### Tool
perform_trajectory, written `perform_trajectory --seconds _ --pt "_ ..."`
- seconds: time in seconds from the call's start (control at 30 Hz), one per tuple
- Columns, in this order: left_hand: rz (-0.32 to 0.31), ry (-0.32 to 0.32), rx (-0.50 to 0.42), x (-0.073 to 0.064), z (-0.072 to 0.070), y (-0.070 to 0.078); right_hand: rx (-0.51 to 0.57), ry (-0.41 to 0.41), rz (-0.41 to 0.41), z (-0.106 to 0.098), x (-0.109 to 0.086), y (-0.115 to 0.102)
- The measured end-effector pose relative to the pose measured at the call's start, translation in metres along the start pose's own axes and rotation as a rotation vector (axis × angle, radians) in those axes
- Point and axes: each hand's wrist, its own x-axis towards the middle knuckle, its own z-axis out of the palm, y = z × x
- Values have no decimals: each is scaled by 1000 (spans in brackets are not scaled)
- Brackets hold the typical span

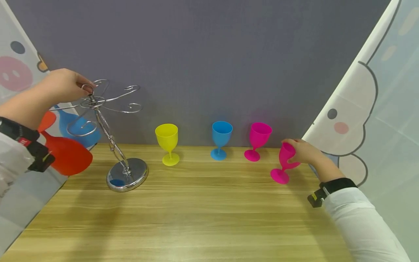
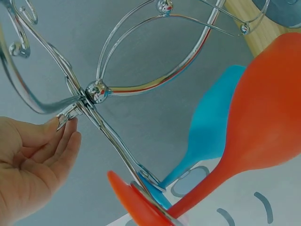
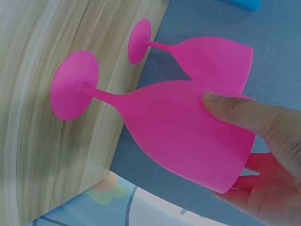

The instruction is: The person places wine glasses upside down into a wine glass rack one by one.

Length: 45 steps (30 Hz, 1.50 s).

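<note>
My left hand (image 1: 67, 85) pinches the small ring on top of a chrome stemware rack (image 1: 104, 125) with curling arms; the rack's post leans, its round base at table level. From its left-side arms a red goblet (image 2: 263, 108) and a blue goblet (image 2: 211, 122) hang bowl down by their feet. On the right, my right hand (image 1: 304, 151) grips a pink goblet (image 3: 178, 127) around the bowl near the rim, thumb on one side, fingers on the other. This goblet is tilted, its foot low over the wooden table.
Along the back of the table (image 1: 203, 211) stand a yellow goblet (image 1: 167, 136), a blue goblet (image 1: 221, 134) and a second pink goblet (image 1: 259, 134), all upright. Behind them rises a grey wall (image 1: 209, 65). Printed cartoon sheets (image 1: 392, 120) border both sides.
</note>
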Motion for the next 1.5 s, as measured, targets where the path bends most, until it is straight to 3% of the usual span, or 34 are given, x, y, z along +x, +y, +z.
perform_trajectory --seconds 0.4,0.77,1.5 --pt "-36 30 -69 -2 5 -9 -16 11 -15 1 1 -2" --pt "-13 61 -53 -3 5 -12 -6 4 -2 0 2 -2" --pt "-26 35 -75 1 6 -16 14 -5 -8 -1 2 1"
